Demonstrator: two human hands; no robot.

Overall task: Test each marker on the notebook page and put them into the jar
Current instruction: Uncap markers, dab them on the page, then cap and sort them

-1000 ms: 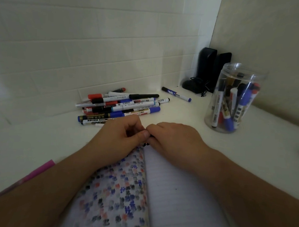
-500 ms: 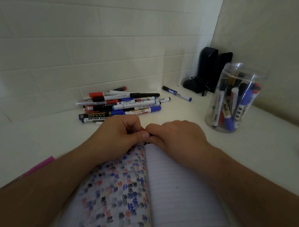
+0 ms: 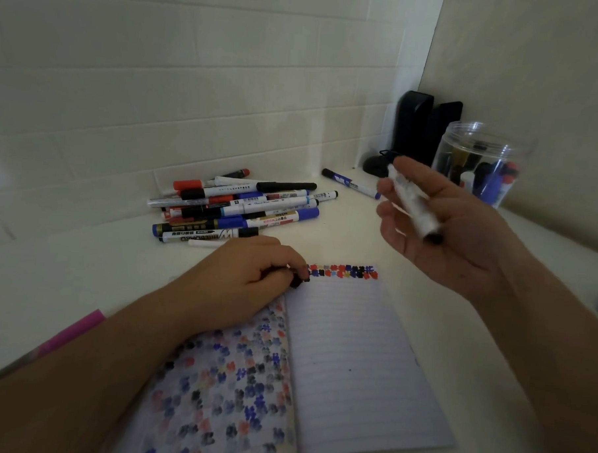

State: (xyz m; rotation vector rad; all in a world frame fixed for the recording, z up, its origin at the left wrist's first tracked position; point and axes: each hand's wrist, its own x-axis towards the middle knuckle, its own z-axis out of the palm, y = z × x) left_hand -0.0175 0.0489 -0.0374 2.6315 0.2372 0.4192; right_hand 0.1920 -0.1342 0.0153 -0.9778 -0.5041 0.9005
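while the right hand (image 3: 462, 230) holds a white-barrelled marker (image 3: 413, 205) loosely across its curled fingers, lifted above the desk and just short of the jar (image 3: 478, 159), the left hand (image 3: 250, 279) pinches what looks like a small dark cap (image 3: 297, 280) at the top edge of the notebook (image 3: 353, 365). the marker's dark end points back toward the person, and i cannot tell whether that end is a bare tip or capped. if it is bare, the risk is plain: dropped into the jar uncapped it would dry out or smear ink on the other markers, and the slack grip could let it roll off the fingers onto the clean lined page. the blur on the barrel suggests it is moving, which makes a slip more likely.

counting outward: one marker in the right hand, one cap-like piece in the left, one open notebook under the left wrist with a row of test marks along the top of its right page. beyond the left hand lies a pile of markers (image 3: 236, 206), roughly a dozen, too overlapped to count exactly. one blue-capped marker (image 3: 350, 185) lies alone between the pile and the right hand. the jar holds several more, uncountable through the plastic.
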